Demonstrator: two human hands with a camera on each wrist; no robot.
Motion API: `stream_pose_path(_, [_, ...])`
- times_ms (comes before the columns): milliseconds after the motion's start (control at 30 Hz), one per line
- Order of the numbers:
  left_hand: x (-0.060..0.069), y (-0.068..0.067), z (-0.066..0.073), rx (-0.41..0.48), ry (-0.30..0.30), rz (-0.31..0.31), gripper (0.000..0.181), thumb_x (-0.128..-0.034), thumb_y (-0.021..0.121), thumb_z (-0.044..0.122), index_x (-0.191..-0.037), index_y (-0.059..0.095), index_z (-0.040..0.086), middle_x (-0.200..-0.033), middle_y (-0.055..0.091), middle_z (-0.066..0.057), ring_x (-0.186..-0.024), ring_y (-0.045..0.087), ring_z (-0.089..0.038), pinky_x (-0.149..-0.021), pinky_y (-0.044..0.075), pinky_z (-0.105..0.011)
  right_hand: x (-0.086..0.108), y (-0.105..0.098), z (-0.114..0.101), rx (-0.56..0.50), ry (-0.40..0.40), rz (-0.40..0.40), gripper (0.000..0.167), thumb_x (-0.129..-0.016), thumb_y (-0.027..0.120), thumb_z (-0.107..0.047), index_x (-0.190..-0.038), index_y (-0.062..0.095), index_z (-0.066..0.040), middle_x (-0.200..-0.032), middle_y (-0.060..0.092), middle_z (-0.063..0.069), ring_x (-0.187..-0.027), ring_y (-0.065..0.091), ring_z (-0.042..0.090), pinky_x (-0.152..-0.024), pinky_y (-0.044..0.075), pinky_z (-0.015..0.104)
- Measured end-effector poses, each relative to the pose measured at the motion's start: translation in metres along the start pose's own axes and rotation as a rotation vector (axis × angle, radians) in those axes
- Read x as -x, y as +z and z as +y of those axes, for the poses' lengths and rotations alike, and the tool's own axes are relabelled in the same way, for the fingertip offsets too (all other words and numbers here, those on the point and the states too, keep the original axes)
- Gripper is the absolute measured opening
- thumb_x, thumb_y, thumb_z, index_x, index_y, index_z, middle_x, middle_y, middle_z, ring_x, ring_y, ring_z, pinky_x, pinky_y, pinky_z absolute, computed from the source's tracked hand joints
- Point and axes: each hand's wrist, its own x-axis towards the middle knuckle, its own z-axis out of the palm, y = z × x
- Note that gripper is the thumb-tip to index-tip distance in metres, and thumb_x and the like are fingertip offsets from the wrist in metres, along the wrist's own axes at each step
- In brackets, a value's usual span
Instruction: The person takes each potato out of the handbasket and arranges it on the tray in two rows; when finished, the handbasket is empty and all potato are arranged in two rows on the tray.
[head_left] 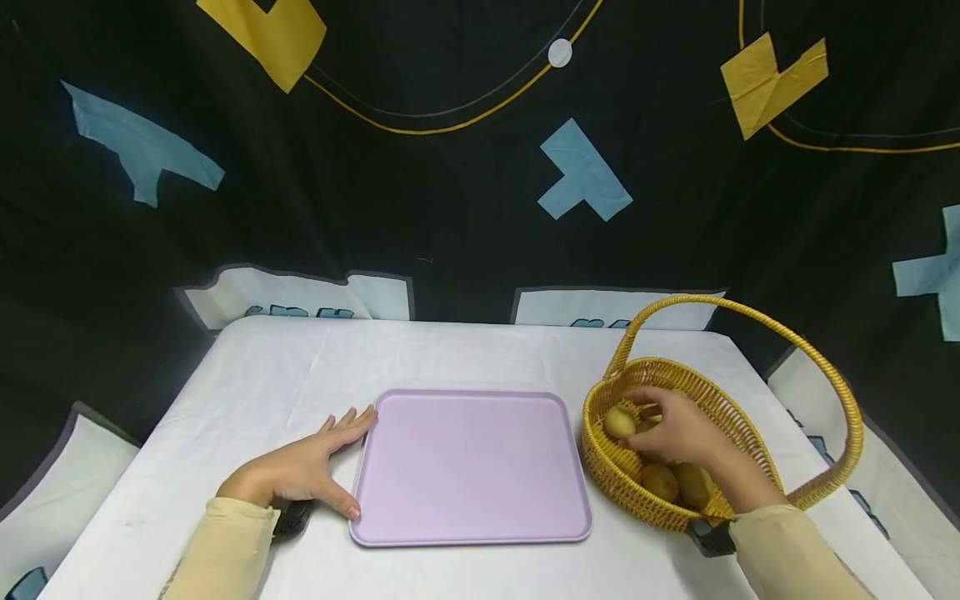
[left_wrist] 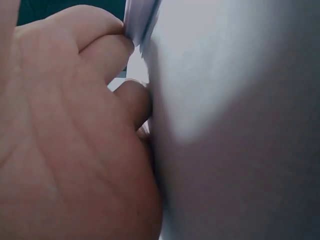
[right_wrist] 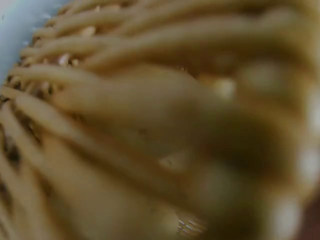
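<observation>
A flat lilac tray (head_left: 472, 467) lies on the white-covered table. At its left edge my left hand (head_left: 311, 462) is spread, with the fingertips at the upper left and the thumb touching near the lower left corner. The left wrist view shows the fingers (left_wrist: 107, 55) against the tray's rim (left_wrist: 140, 20). Inside a yellow wicker basket (head_left: 600, 475), my right hand (head_left: 675, 429) bends its fingers and thumb beside a round brownish-green fruit (head_left: 619, 422), like a kiwi. Whether it grips one is unclear. More such fruits (head_left: 660, 482) lie below the palm. Blurred basket weave (right_wrist: 125, 45) fills the right wrist view.
The basket's tall arched handle (head_left: 840, 392) rises over the right forearm. White cloth (head_left: 450, 354) covers the table. Behind it hangs a dark curtain (head_left: 420, 225) with blue and yellow shapes.
</observation>
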Motion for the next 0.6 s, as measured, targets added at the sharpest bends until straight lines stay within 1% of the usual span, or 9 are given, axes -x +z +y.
stream_pose_path(233, [0.000, 0.000, 0.001, 0.003, 0.015, 0.002, 0.133, -0.0530, 0.098, 0.028, -0.160, 0.023, 0.007, -0.166, 0.009, -0.017, -0.144, -0.013, -0.055, -0.109, -0.008, -0.072, -0.008, -0.001, -0.002, 0.008, 0.033, -0.041, 0.071, -0.074, 0.089, -0.018, -0.135, 0.058, 0.001, -0.130, 0.060, 0.023, -0.117, 0.057, 0.041, -0.095, 0.050, 0.054])
stream_pose_path(400, [0.001, 0.000, 0.000, 0.005, 0.015, -0.003, 0.132, -0.0539, 0.098, 0.029, -0.160, 0.023, 0.007, -0.166, 0.008, -0.019, -0.144, -0.014, -0.055, -0.109, -0.008, -0.073, -0.010, -0.001, -0.005, 0.047, 0.052, -0.068, 0.070, -0.074, 0.090, -0.018, -0.135, 0.060, -0.002, -0.130, 0.059, 0.024, -0.115, 0.057, 0.040, -0.095, 0.049, 0.054])
stream_pose_path(600, [0.001, 0.000, -0.001, 0.011, 0.015, -0.005, 0.133, -0.0541, 0.099, 0.029, -0.160, 0.022, 0.006, -0.165, 0.006, -0.021, -0.143, -0.016, -0.055, -0.108, -0.008, -0.074, -0.012, -0.002, -0.014, 0.098, 0.073, -0.103, 0.069, -0.076, 0.088, -0.021, -0.135, 0.059, -0.003, -0.135, 0.056, 0.026, -0.122, 0.053, 0.044, -0.100, 0.045, 0.059])
